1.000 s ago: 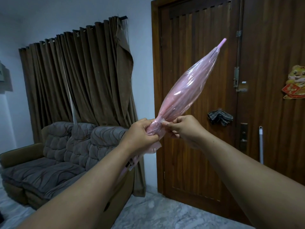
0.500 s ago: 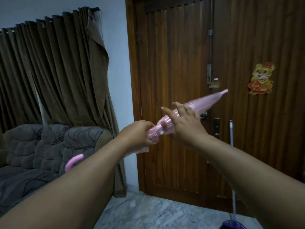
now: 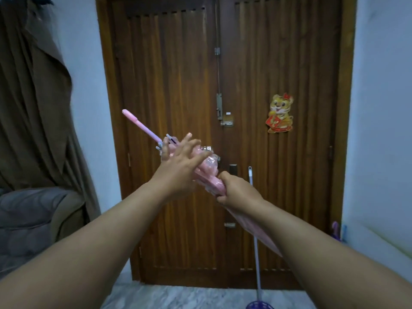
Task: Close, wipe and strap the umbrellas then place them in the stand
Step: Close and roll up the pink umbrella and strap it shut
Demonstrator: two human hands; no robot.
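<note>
Now | right hand [image 3: 239, 192] fisted round pink umbrella [image 3: 206, 172] | left hand [image 3: 180, 159] fingers spread wide, resting on it

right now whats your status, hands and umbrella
Right hand shut on pink umbrella canopy. Left hand open, fingers spread against its upper folds. Handle end up-left, umbrella closed. Nothing in the way; mop pole leans on door behind.

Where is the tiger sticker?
The tiger sticker is stuck on the wooden door, on its right half, up and to the right of both hands and the pink umbrella, above the mop handle.
</note>
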